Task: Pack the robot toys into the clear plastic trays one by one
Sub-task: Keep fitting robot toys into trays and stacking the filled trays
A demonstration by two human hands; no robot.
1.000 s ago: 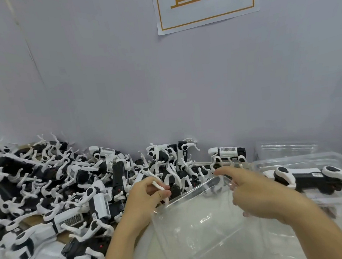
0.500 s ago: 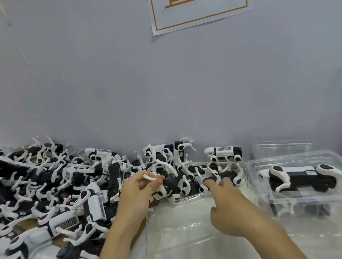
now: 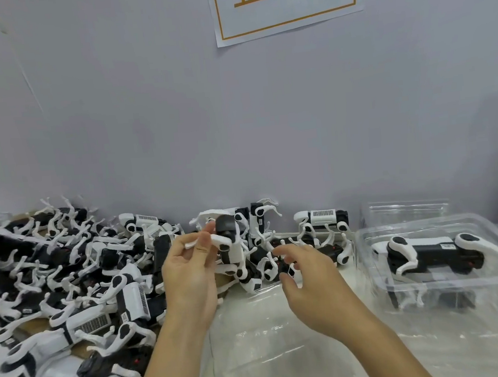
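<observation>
We note the left hand [image 3: 189, 273] pinching a glossy black-and-white robot toy [image 3: 229, 245] by its leg. The right hand [image 3: 308, 277] hangs loosely curled, seemingly empty, near a filled clear tray [image 3: 369, 252].

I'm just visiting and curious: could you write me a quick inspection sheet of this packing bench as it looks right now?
Surface: table under clear plastic film.
Job's things: heap of robot toys at left; packed toy lying in the clear tray at right; held toy lifted above the heap.
Clutter: empty tray behind the filled one.
Hands: left hand pinches the held toy's leg; right hand reaches toward it, fingers loose.
Cables: nothing seen.
Surroundings: grey wall; paper sign with orange characters.
</observation>
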